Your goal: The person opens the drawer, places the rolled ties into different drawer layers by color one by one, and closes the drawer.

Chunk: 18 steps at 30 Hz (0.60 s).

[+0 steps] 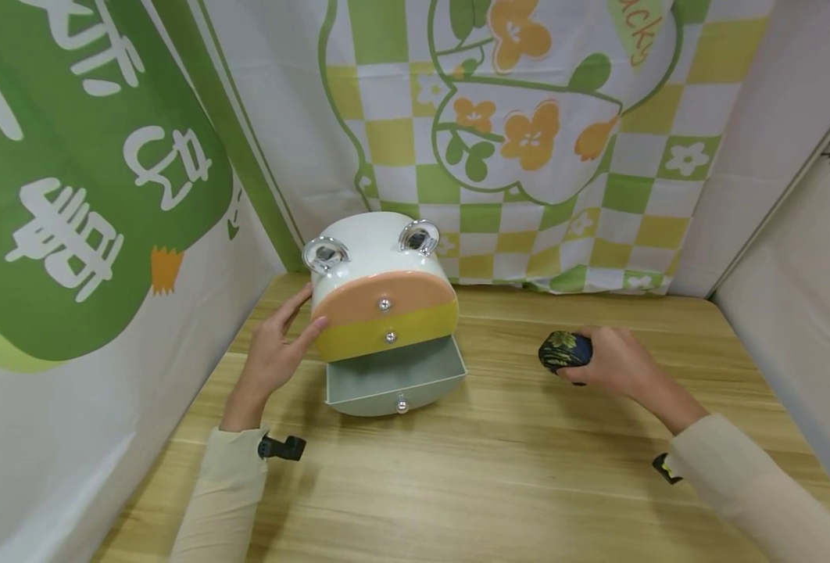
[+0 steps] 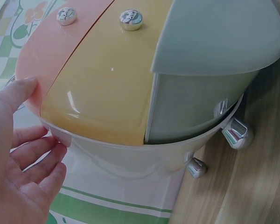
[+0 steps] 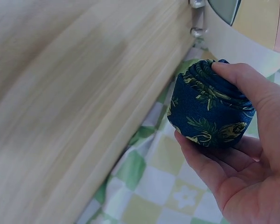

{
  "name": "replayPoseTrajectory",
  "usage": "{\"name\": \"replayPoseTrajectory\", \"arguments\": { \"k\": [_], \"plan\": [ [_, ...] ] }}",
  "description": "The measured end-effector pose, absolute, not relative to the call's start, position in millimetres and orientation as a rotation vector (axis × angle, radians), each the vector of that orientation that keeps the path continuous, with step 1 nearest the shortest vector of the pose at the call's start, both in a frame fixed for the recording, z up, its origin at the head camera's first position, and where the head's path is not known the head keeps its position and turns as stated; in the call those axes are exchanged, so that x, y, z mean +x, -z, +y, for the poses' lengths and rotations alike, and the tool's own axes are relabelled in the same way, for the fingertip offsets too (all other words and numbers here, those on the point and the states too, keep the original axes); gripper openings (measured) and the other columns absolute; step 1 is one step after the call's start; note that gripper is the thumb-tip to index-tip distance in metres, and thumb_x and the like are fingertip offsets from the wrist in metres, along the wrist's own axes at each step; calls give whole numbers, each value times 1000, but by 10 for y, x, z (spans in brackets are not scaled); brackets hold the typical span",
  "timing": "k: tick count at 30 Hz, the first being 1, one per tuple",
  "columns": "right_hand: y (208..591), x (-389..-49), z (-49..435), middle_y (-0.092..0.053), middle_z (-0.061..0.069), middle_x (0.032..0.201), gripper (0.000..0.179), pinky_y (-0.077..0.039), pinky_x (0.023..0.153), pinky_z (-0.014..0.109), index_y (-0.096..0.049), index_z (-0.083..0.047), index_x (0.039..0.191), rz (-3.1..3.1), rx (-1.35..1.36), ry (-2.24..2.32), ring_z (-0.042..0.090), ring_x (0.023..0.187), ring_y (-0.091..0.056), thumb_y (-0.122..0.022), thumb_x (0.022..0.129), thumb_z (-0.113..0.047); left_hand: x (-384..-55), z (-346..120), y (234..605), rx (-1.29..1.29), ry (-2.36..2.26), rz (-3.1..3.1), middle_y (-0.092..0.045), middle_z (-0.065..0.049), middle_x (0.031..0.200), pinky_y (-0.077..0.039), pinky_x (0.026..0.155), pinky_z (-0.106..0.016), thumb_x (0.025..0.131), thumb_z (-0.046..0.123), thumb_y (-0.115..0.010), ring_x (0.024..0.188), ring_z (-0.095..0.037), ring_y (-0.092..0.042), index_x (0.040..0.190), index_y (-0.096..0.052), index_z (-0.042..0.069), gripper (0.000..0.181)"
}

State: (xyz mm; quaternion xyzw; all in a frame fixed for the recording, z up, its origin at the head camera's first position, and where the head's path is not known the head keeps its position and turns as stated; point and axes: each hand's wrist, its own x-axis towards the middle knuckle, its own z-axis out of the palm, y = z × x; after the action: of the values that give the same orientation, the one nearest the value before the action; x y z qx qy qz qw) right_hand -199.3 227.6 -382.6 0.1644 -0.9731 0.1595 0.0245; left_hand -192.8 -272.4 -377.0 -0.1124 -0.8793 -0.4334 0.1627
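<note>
A small frog-shaped drawer cabinet (image 1: 381,270) stands on the table, white-bodied with silver ring-like eyes. Its orange top drawer (image 1: 359,299) and yellow middle drawer (image 1: 352,338) are closed, while the grey-green bottom drawer (image 1: 395,383) is pulled out with nothing seen inside. My left hand (image 1: 274,352) rests against the cabinet's left side, thumb at the front edge of the orange drawer and fingers along the side wall. To the right of the cabinet, my right hand (image 1: 619,360) grips a rolled-up necktie (image 3: 210,105), dark blue with yellow-green leafy figures, thumb on its coiled end.
Under everything lies a wood-grain table (image 1: 457,485). A checked, flower-printed cloth (image 1: 499,227) hangs along its back edge, just behind the cabinet. White fabric walls close off both sides, the left one (image 1: 105,422) bearing a large green print.
</note>
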Motion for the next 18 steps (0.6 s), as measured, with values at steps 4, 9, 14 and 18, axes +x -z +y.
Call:
{"name": "replayPoseTrajectory", "arguments": {
  "k": [4,9,14,18],
  "plan": [
    [3746,-2019,2154,-72,17,91,68,-54,53,28,-64,3,118,-3003,564,-484,15,67,-65,-84,70,-41,-2011,-2790,3885,-319,1222,-2509,-37,3,155,-35,117,-47,93,36,-64,144,-25,-37,148,-39,24,61],
    [3663,-2064,1977,-72,14,92,64,-55,56,28,-65,0,116,-2996,616,-516,16,69,-66,-84,70,-40,-2020,-2808,3919,-337,1227,-2493,-37,7,155,-35,117,-46,93,40,-63,144,-22,-37,147,-39,30,60],
    [3576,-2089,1762,-72,14,99,65,-57,62,32,-65,-3,119,-3012,652,-526,19,76,-68,-84,70,-41,-2020,-2798,3912,-344,1226,-2480,-39,8,154,-36,116,-43,92,42,-63,143,-19,-38,147,-40,31,61],
    [3516,-2119,1562,-73,10,98,62,-58,66,35,-66,-5,117,-2987,731,-509,18,77,-68,-83,70,-42,-2024,-2798,3911,-347,1230,-2475,-39,6,154,-36,117,-45,92,42,-64,143,-20,-38,146,-41,32,60]
  ]
}}
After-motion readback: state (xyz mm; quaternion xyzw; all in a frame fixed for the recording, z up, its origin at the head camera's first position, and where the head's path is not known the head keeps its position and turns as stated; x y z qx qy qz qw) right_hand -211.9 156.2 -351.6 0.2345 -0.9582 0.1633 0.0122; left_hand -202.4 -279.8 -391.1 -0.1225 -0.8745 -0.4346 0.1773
